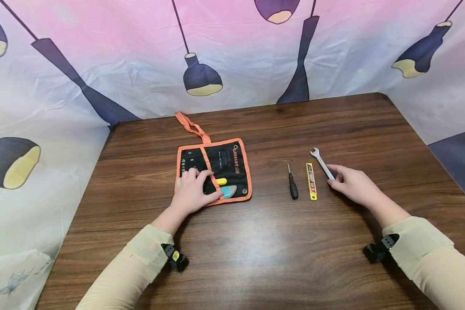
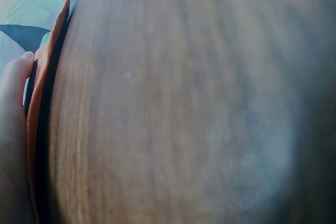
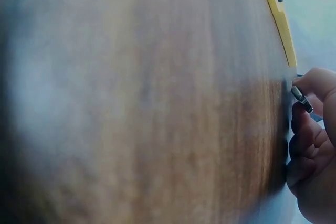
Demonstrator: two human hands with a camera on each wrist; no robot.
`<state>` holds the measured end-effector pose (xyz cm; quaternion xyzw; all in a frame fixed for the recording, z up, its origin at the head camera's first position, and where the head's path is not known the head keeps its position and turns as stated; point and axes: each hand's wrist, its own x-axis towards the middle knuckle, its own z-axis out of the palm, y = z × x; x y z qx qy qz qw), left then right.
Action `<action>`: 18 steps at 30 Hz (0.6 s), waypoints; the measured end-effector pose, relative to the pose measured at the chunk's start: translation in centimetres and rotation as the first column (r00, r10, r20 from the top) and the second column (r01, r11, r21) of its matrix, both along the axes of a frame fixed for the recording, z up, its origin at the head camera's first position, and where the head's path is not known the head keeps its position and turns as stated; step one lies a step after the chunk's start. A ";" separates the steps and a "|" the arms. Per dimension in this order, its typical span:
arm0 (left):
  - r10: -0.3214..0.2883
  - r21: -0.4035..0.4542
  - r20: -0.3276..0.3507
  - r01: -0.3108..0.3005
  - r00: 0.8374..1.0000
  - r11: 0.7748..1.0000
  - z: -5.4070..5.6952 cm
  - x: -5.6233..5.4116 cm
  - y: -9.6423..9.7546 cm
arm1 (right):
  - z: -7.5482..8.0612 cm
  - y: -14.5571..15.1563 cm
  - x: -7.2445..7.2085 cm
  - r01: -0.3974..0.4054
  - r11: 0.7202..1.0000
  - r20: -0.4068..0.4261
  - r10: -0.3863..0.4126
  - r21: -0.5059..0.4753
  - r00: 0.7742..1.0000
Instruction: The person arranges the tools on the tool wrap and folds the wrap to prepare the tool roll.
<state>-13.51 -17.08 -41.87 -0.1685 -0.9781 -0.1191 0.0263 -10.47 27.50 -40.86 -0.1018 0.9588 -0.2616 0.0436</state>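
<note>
A black tool pouch point(image 1: 226, 161) with orange edging lies flat on the table. My left hand point(image 1: 193, 187) rests on its lower left part, thumb and forefinger at the orange pocket band. Beside the thumb, a teal-and-grey piece point(image 1: 228, 191) and a yellow piece point(image 1: 221, 181) show past the band. My right hand point(image 1: 352, 183) pinches the near end of a silver wrench point(image 1: 322, 163) between thumb and fingers; its open-ended head points away to the left. In the right wrist view the wrench's end point(image 3: 302, 99) shows between thumb and forefinger.
Left of the wrench lie a yellow blade case point(image 1: 311, 181) and a black-handled screwdriver point(image 1: 292, 185). An orange strap point(image 1: 191, 127) runs from the pouch toward the back of the wooden table point(image 1: 255, 254). A lamp-patterned cloth point(image 1: 248, 56) hangs behind.
</note>
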 end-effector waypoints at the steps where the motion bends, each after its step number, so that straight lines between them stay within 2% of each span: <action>1: 0.000 0.000 0.000 0.000 1.000 1.000 0.0 0.0 0.0 | 0.0 0.0 0.0 0.007 1.000 0.004 -0.007 -0.005 1.000; 10: -0.004 -0.005 -0.003 0.004 1.000 1.000 -0.2 -0.1 0.0 | 0.3 0.0 -0.1 0.106 0.992 0.069 -0.101 -0.069 0.992; 18: -0.001 -0.004 -0.004 0.001 1.000 1.000 -0.2 0.0 0.0 | 0.4 0.1 -0.2 0.150 0.980 0.076 -0.141 -0.128 0.987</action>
